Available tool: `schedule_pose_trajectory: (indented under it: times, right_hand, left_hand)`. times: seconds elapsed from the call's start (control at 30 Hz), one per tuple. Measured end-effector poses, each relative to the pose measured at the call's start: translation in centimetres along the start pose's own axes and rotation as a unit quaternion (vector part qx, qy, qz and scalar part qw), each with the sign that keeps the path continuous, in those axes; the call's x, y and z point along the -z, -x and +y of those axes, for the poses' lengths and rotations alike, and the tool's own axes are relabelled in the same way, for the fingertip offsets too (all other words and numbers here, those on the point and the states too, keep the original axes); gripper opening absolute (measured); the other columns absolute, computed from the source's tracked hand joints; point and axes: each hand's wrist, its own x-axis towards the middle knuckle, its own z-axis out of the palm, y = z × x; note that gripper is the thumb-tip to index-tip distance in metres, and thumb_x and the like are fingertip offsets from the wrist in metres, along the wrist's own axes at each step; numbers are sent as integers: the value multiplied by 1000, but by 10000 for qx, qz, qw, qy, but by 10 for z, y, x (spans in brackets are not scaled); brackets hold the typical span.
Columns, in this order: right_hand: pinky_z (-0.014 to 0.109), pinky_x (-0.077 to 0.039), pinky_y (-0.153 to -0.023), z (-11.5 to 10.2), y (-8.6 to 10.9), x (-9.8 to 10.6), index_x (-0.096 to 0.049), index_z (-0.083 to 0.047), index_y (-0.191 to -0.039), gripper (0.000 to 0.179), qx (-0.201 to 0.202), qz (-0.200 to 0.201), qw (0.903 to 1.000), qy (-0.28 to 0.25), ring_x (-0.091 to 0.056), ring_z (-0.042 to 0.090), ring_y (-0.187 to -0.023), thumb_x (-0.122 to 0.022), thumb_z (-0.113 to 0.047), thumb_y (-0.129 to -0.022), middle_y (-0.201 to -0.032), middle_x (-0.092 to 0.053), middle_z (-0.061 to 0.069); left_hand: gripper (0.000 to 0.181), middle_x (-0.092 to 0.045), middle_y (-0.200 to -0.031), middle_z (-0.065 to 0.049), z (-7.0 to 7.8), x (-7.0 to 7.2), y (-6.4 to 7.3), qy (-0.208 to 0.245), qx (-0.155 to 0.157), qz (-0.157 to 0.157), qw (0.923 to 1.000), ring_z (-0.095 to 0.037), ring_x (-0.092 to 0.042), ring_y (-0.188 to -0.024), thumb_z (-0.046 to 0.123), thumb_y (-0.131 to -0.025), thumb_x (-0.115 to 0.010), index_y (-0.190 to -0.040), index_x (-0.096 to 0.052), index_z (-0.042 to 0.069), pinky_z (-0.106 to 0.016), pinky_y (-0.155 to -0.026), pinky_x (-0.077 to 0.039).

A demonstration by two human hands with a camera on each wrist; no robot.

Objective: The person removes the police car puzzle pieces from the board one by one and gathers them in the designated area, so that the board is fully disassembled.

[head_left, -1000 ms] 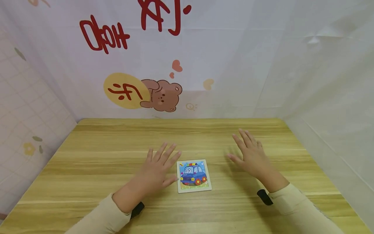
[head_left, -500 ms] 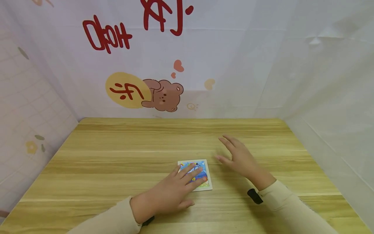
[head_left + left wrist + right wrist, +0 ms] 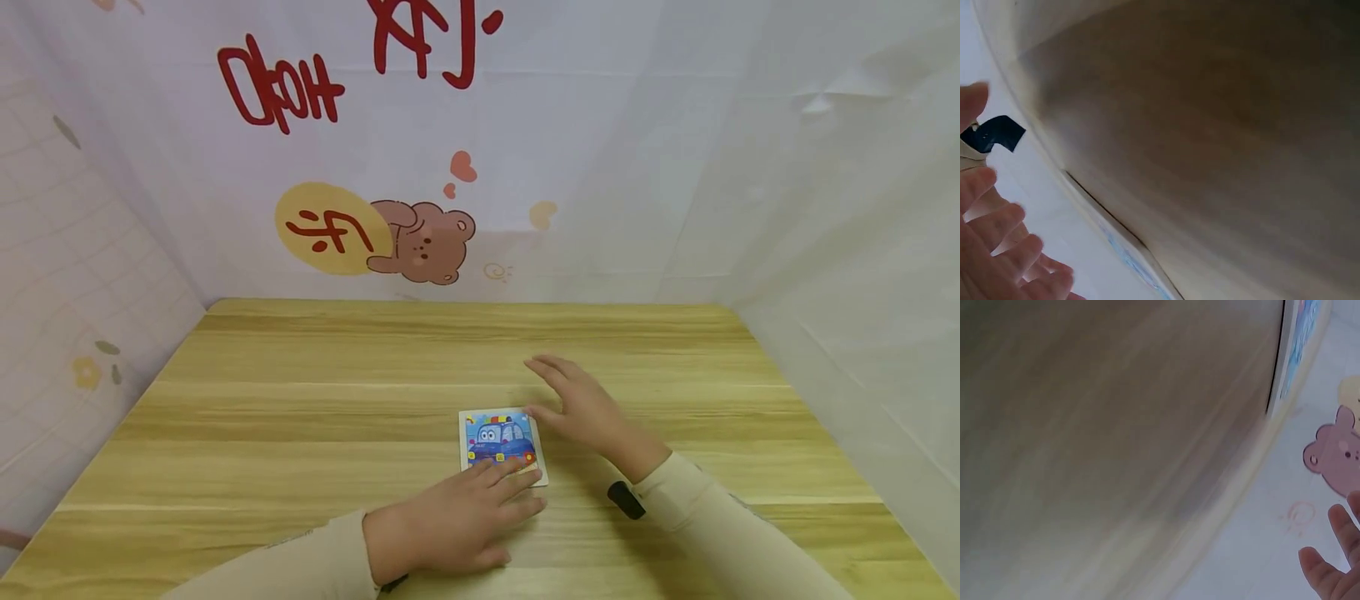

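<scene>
A small square picture puzzle (image 3: 489, 433) with a pale frame and a blue cartoon car lies flat on the table. My left hand (image 3: 457, 518), fingers extended, is over its near edge and hides the lower part of the picture. In the left wrist view, the fingers (image 3: 1019, 250) show apart from the puzzle (image 3: 1132, 253). My right hand (image 3: 588, 414) is at the puzzle's right side, thumb near the upper right corner; whether it touches cannot be told. The right wrist view shows some of that hand's fingers (image 3: 1319, 569) with nothing between them, and the puzzle's edge (image 3: 1297, 353).
The wood-grain table (image 3: 315, 400) reaches back to a white cloth wall (image 3: 615, 167) with a printed bear (image 3: 431, 243) and red characters. Cloth walls also stand at the left and right. A black strap piece (image 3: 626, 500) sits under the right wrist.
My left hand has come from the puzzle's left side across it to its near edge. The right hand has moved left, close to the puzzle. The puzzle stays in about the same place.
</scene>
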Motion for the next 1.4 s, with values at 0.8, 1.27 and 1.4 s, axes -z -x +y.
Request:
schedule_pose_trajectory:
  times: [0.8, 1.27, 1.4]
  right_hand:
    - [43, -43, -101, -32, -28, -28, -68, -6, -118, 31, -309, -1508, 9812, -1166, -56, 25, -117, -70, -18, -89, -119, -64, 4]
    - [38, -49, -92, -41, -39, -36, -69, -6, -114, 27, -394, -1828, 9788, -832, -60, 20, -103, -70, -16, -89, -112, -63, 3]
    - [36, -50, -90, -42, -42, -39, -70, -5, -113, 27, -459, -1921, 9774, -760, -59, 18, -100, -70, -16, -89, -110, -63, 3]
  left_hand:
    - [66, -30, -156, -2, 2, -10, -3, 120, -202, -934, 9954, -23, -29, -142, 60, -95, -43, -149, -38, 24, -33, -109, -35]
    - [63, -33, -154, -3, 4, -14, 0, -168, -269, -868, 9957, -21, -30, -142, 60, -96, -38, -147, -41, 24, -33, -108, -36]
    - [63, -33, -154, -3, 4, -15, 0, -176, -264, -866, 9957, -21, -30, -142, 60, -96, -39, -147, -41, 24, -31, -108, -35]
